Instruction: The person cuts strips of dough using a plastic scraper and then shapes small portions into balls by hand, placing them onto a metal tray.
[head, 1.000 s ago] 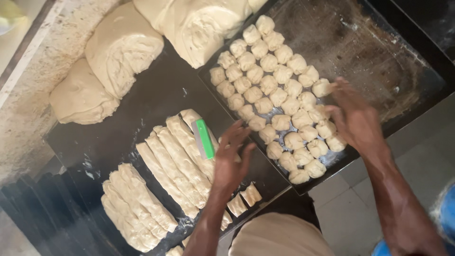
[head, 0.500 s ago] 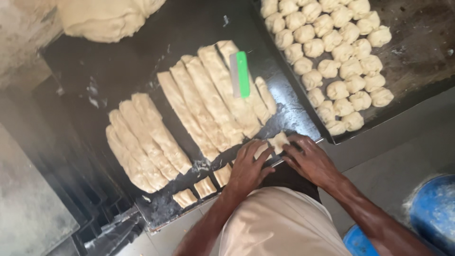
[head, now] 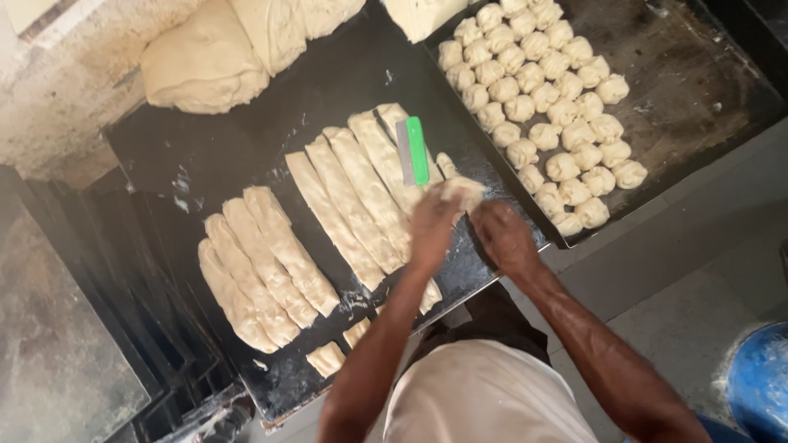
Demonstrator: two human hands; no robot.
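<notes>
Both arms bare to above the elbow, no sleeves showing. Left hand [head: 433, 223] and right hand [head: 502, 238]: no gloves, rings or watch, with a light dusting of flour. Torso in an off-white shirt [head: 484, 394] with a dark cloth [head: 492, 316] at its upper edge.
</notes>
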